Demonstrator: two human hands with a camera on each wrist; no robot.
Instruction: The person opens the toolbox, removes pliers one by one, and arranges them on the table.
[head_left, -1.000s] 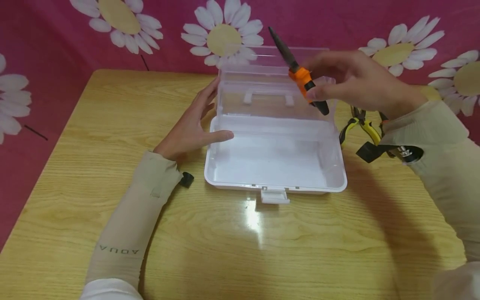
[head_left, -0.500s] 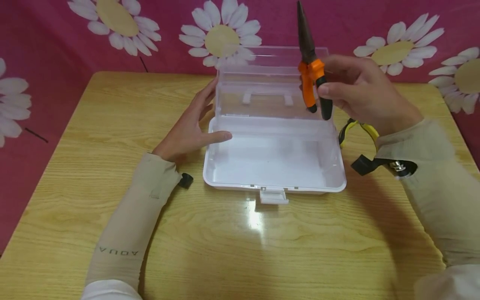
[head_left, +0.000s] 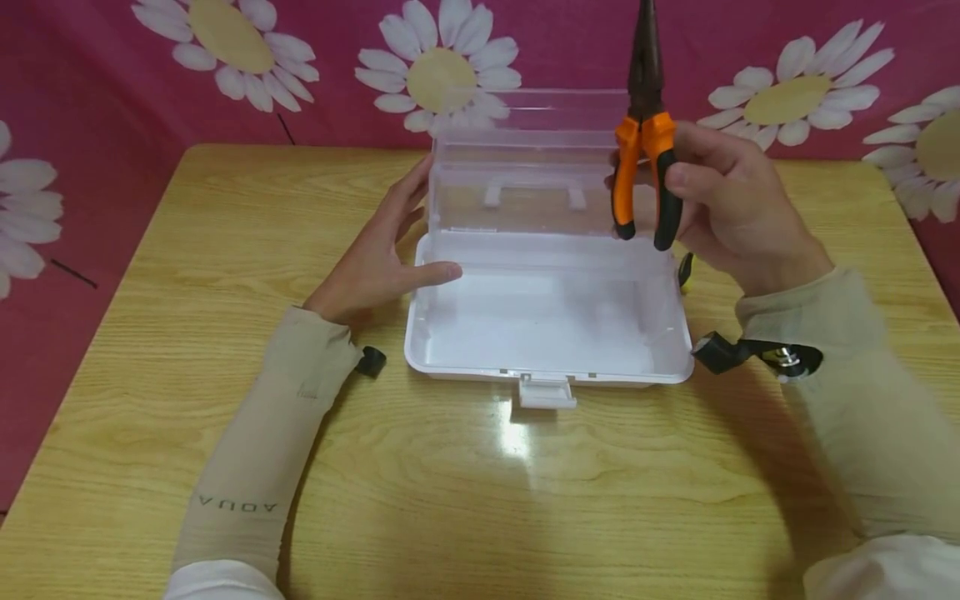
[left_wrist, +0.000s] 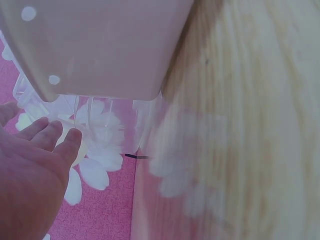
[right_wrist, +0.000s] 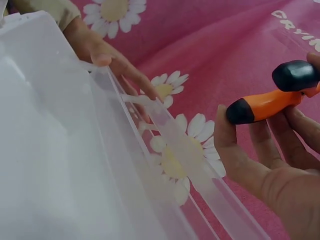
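Needle-nose pliers [head_left: 647,92] with orange-and-black handles stand upright in the air, dark tip upward, above the back right of a white plastic box [head_left: 540,333]. My right hand [head_left: 738,200] grips them by the handles; in the right wrist view, the handle ends [right_wrist: 270,105] show beside the fingers. The box's clear lid [head_left: 465,200] is raised at the back. On the left side, my left hand [head_left: 375,258] rests against box and lid, its thumb over the rim and its fingers extended along the lid, as the left wrist view also shows. Some fingertips are hidden behind the lid.
Behind the right hand, a black-and-yellow handle [head_left: 686,272] shows beside the box; the rest is hidden. A white latch [head_left: 547,392] hangs at the box's front. The wooden table [head_left: 450,500] meets a pink flowered cloth [head_left: 562,50] at the back.
My right hand has moved right and turned the needle-nose pliers from tilted to upright, with the handles now spread apart in view. The yellow-handled tool has become mostly covered. The left hand stays put.
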